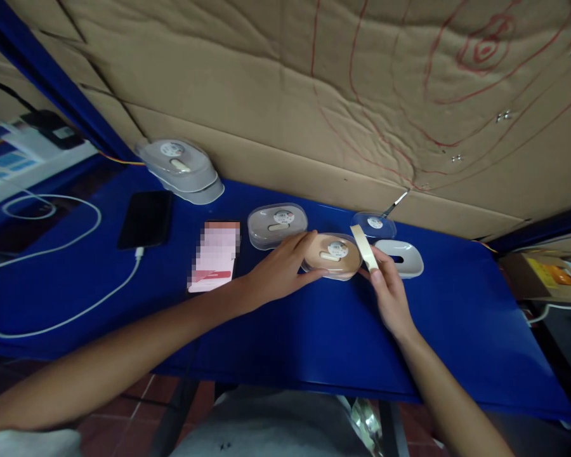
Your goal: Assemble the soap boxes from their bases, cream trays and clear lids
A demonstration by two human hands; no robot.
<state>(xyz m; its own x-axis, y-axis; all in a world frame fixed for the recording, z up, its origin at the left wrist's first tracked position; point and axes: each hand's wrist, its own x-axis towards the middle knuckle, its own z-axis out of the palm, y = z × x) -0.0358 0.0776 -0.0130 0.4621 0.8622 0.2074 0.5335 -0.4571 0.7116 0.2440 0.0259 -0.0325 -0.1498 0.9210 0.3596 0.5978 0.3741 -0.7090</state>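
A clear-lidded oval box [345,263] with a tan inside and a round white label sits between my hands. My left hand [278,266] is at its left side, thumb and fingers apart around that end. My right hand [389,293] pinches a flat cream strip [364,247], which stands up at the box's right end. Just behind my right hand lies a white oval tray [412,259] with a dark slot. A clear lid [374,223] with a label rests behind it, and a thin metal tool [397,202] leans over that lid.
On the blue table [304,336], another lidded box [261,231] is behind my left hand. Stacked boxes [195,171] stand at the back left. A lit phone [215,257], a black phone [145,219] and white cables lie left. Cardboard [247,82] walls the back.
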